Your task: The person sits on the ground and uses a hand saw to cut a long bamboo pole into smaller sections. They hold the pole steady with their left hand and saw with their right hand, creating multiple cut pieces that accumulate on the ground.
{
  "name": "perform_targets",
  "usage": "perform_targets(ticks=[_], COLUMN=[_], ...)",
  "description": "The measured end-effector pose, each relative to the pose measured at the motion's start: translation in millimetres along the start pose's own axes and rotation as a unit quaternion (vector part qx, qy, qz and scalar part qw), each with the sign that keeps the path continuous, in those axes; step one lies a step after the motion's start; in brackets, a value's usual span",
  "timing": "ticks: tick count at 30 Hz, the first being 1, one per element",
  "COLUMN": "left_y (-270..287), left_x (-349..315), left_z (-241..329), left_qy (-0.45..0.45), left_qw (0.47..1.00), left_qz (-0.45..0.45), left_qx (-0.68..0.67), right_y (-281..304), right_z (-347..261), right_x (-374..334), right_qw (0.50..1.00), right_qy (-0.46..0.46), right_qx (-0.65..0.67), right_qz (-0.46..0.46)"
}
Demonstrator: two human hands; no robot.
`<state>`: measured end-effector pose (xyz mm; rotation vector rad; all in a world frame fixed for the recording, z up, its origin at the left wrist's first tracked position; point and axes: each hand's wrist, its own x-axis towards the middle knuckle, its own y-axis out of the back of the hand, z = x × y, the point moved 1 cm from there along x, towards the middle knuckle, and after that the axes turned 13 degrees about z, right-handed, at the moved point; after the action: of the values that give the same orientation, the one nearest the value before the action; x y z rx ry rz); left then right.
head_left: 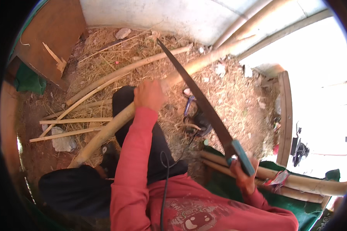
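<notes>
My left hand (pixel 148 95) is closed around a thick, pale bamboo pole (pixel 121 118). The pole slants from beside my left knee up toward the far wall and crosses my raised thigh. In my right hand (pixel 244 176) is a handsaw (pixel 208 104), gripped by its teal handle. Its long dark blade points away to the upper left and passes over the pole just beyond my left hand. Whether the blade touches the pole, I cannot tell. The far half of the pole looks blurred.
Several thinner poles (pixel 115 75) lie on the straw-strewn dirt floor at left, near a pale stone (pixel 64 139). A brown wooden panel (pixel 52 32) stands far left. At right, more poles (pixel 304 183) rest across green cloth (pixel 273 206). A black cable (pixel 165 196) hangs before me.
</notes>
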<state>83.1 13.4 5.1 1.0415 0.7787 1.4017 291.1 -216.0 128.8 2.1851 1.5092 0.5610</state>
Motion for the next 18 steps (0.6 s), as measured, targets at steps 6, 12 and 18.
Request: perform_targets(ticks=[6, 12, 18], left_y=[4.1, -2.3, -4.7], left_x=[7.7, 1.7, 7.1], left_z=[-4.3, -4.3, -4.4], left_qy=[0.014, -0.008, -0.026], left_qw=[0.999, 1.000, 1.000], left_qz=[-0.042, 0.012, -0.011], left_qx=[-0.013, 0.001, 0.004], right_y=[-19.4, -38.3, -6.9], right_z=[9.0, 17.8, 18.9], right_x=[-6.7, 26.8, -16.5], right_qw=[0.998, 0.999, 0.991], right_qy=[0.050, 0.022, -0.096], right_qx=[-0.014, 0.022, 0.054], right_qz=[0.018, 0.020, 0.075])
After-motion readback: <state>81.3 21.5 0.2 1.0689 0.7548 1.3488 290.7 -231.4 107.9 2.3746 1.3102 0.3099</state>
